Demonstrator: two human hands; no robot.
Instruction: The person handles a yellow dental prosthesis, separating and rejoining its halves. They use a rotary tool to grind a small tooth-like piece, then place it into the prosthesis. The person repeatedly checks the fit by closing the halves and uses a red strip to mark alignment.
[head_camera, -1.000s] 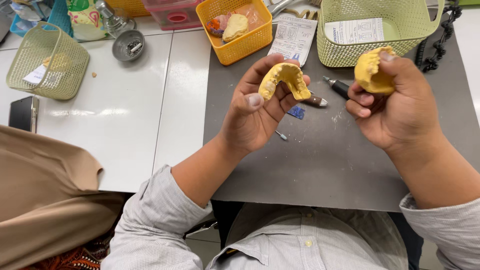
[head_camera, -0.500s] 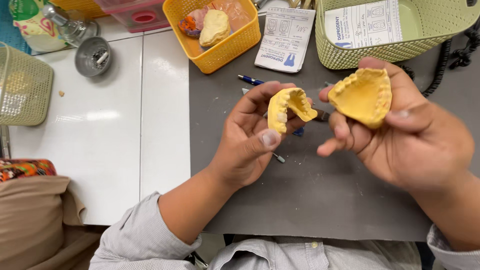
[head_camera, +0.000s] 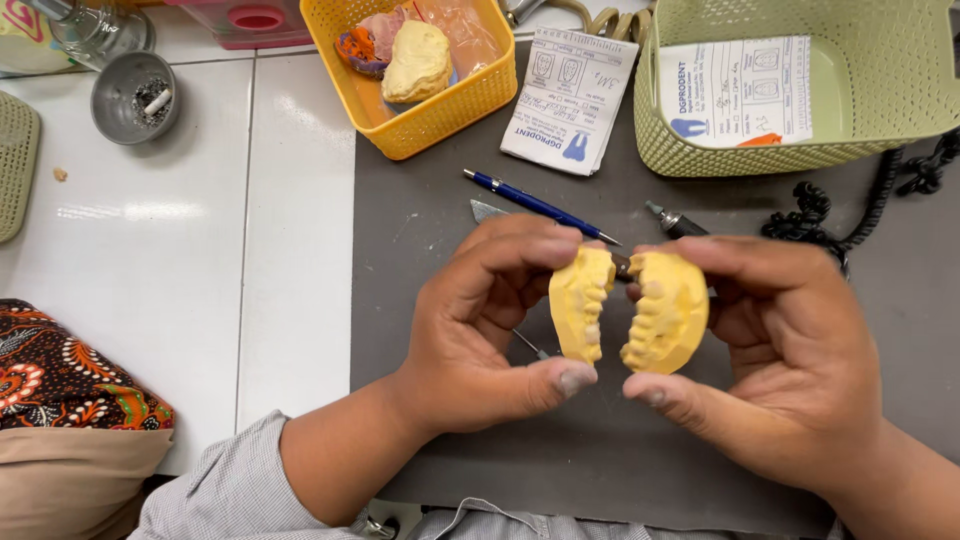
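Grey matting (head_camera: 480, 470) covers the near part of the counter (head_camera: 190, 270), whose white surface runs off to the left. Nearest the viewer, grey sleeves lead to two bare hands raised just above the mat. Left hand (head_camera: 480, 330): fingers curled over the top and thumb under the base of the left cast (head_camera: 582, 315), a yellow dental model. Right hand (head_camera: 790, 350): the same grip on the right cast (head_camera: 668, 312). Both hands are closed on their casts; neither is free. The two tooth rows face one another with a narrow gap between them, so the models are lined up but not seated together; bringing them into contact appears to be what is left. Just beyond the hands lie a blue pen (head_camera: 535, 205), a flat metal blade (head_camera: 488, 211) and a handpiece (head_camera: 675, 222) with its coiled black cord (head_camera: 830, 215). Further back, a folded paper slip (head_camera: 570, 100) rests between a yellow basket (head_camera: 430, 125), which holds another pale cast and a bagged item, and a green basket (head_camera: 700, 150) containing a printed form. At far left stand a small grey dish (head_camera: 135, 95) and a glass jar (head_camera: 95, 30).
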